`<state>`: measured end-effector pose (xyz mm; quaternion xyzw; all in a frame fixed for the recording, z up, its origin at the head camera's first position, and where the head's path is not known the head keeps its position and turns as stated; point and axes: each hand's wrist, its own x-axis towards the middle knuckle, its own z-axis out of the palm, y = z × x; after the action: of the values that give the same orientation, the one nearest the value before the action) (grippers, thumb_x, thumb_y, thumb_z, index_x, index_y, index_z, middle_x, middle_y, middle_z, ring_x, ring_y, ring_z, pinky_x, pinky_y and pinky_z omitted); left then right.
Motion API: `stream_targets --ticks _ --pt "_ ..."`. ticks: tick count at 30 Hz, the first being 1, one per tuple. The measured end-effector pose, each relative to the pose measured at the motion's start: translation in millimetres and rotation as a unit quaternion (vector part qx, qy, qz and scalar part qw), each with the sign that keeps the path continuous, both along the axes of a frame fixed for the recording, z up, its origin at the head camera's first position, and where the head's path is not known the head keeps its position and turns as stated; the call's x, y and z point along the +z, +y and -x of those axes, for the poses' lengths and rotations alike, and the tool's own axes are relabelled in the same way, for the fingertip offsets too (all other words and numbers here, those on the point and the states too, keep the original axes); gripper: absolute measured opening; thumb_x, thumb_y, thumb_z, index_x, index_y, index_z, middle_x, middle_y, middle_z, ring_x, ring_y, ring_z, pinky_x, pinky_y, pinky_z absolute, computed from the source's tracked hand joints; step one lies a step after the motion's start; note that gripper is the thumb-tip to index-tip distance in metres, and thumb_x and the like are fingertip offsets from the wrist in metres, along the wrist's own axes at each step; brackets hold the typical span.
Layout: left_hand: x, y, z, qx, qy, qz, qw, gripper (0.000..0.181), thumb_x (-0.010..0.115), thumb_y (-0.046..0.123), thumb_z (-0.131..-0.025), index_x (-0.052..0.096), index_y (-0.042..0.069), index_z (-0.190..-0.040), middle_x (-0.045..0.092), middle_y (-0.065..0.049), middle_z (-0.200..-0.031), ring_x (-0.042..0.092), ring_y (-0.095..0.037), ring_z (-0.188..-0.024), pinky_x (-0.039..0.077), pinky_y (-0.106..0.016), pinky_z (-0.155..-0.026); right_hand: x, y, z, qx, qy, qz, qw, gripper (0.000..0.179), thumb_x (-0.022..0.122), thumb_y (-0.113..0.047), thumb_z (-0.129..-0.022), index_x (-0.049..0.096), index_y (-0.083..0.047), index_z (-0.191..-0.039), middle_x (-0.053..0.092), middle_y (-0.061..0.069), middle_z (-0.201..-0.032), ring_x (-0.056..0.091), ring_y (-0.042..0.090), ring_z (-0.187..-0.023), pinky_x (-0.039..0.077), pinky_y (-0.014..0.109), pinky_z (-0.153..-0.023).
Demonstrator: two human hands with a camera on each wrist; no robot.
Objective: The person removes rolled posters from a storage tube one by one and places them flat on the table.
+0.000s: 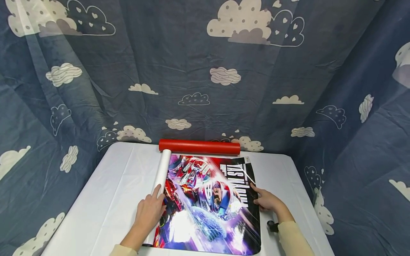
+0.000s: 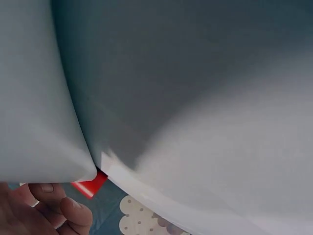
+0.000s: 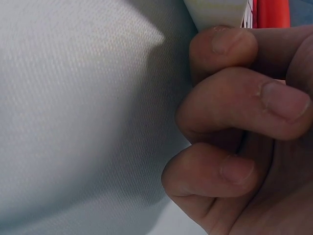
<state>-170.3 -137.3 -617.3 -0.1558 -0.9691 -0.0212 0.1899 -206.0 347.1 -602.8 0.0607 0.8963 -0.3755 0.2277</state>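
A glossy racing poster (image 1: 208,206) lies partly unrolled on the white table, its left side still curled into a white roll (image 1: 162,170). My left hand (image 1: 148,209) holds this roll from the left, index finger stretched along it. In the left wrist view, curled fingertips (image 2: 76,215) show below the roll's white back (image 2: 34,98). At the poster's right edge, my right hand (image 1: 269,201) pinches the sheet between thumb and index finger. The other fingers (image 3: 234,107) are bent in the right wrist view, beside a small part of the sheet's pale underside (image 3: 215,12).
A red tube (image 1: 199,147) lies across the table's back, just behind the poster. White cloth covers the table (image 1: 109,199). Dark blue curtains (image 1: 179,53) with cloud prints surround it at the back and sides. A small black object (image 1: 272,226) is by the right wrist.
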Motion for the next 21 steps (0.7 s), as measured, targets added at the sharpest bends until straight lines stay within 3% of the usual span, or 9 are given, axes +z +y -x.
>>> stream_targets --ticks 3,8,14,18,21 --pt "-0.5 -2.0 -0.7 0.004 0.002 -0.007 1.0 0.036 0.093 0.023 -0.076 0.068 0.011 -0.099 0.062 -0.014 -0.146 0.049 -0.019 -0.057 0.035 -0.031 -0.041 -0.1 0.6 0.0 -0.001 0.001 -0.002 1.0 0.083 0.064 0.0 -0.095 0.027 -0.014 -0.168 0.061 0.011 -0.079 0.043 0.01 -0.047 0.038 0.023 -0.048" --pt "-3.6 -5.5 -1.8 -0.011 0.035 -0.02 0.9991 0.024 0.087 0.011 -0.075 0.07 0.01 -0.091 0.064 -0.012 -0.145 0.045 -0.017 -0.054 0.032 -0.029 -0.04 -1.5 1.4 -0.6 -0.001 -0.001 0.004 1.0 0.083 0.063 0.001 -0.094 0.027 -0.013 -0.168 0.063 0.012 -0.08 0.043 0.01 -0.046 0.038 0.023 -0.047" --pt "-6.1 -10.1 -2.8 -0.024 0.07 0.0 0.9973 0.017 0.086 0.011 -0.071 0.075 0.014 -0.084 0.067 -0.003 -0.144 0.043 -0.015 -0.054 0.03 -0.027 -0.041 -1.2 1.5 -1.5 -0.003 0.002 0.007 1.0 0.083 0.064 0.001 -0.093 0.027 -0.011 -0.167 0.067 0.013 -0.085 0.041 0.009 -0.046 0.037 0.021 -0.046" --pt "-4.8 -12.8 -2.0 -0.017 0.056 0.011 0.9982 0.013 0.086 0.012 -0.073 0.077 0.015 -0.082 0.067 -0.003 -0.146 0.043 -0.015 -0.055 0.031 -0.027 -0.041 -0.6 2.0 -1.2 -0.003 0.004 0.007 1.0 0.083 0.063 0.002 -0.093 0.027 -0.012 -0.167 0.067 0.015 -0.084 0.041 0.009 -0.046 0.037 0.022 -0.046" --pt "-3.2 -15.3 -0.7 -0.009 0.032 0.011 0.9994 0.014 0.085 0.013 -0.077 0.077 0.013 -0.088 0.065 -0.007 -0.148 0.043 -0.015 -0.055 0.033 -0.027 -0.042 0.5 3.3 -1.0 -0.003 0.005 0.007 1.0 0.084 0.063 0.002 -0.093 0.027 -0.011 -0.167 0.069 0.02 -0.094 0.042 0.01 -0.046 0.038 0.022 -0.046"
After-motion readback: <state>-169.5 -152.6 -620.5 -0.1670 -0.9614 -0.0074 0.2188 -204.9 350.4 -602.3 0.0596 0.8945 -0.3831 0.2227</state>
